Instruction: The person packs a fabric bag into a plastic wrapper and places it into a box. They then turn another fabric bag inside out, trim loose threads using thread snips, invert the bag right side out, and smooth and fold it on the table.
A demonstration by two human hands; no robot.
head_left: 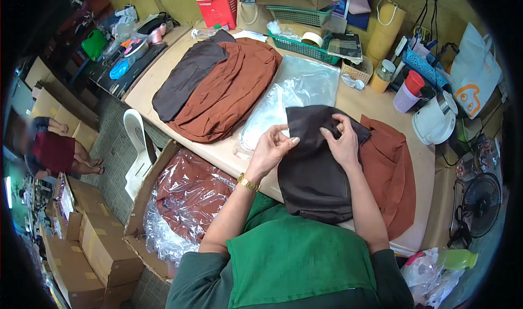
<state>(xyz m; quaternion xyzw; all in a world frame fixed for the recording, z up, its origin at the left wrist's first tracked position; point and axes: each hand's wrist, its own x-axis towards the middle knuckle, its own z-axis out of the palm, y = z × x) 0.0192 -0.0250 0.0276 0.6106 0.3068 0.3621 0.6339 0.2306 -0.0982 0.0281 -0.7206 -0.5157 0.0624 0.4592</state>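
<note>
My left hand (273, 150) is at the left edge of a dark brown cloth (315, 181), thumb and index finger pinched together on that edge. On the upper right part of the same cloth is my right hand (343, 143), its fingers curled and closed on the fabric. A rust-brown cloth (389, 173) lies beside and partly under the dark one, on the right. Further back on the table (354, 99) rests a pile of rust cloth (234, 86) with a dark piece (190, 72) on its left. Clear plastic bags (310, 80) lie between the two groups.
An open carton (139, 200) with plastic-wrapped rust cloth stands left of me. Along the back are a green basket (305, 49), a red box (219, 9) and a jar (383, 74). A fan (478, 205) is at right; a person (54, 151) is far left.
</note>
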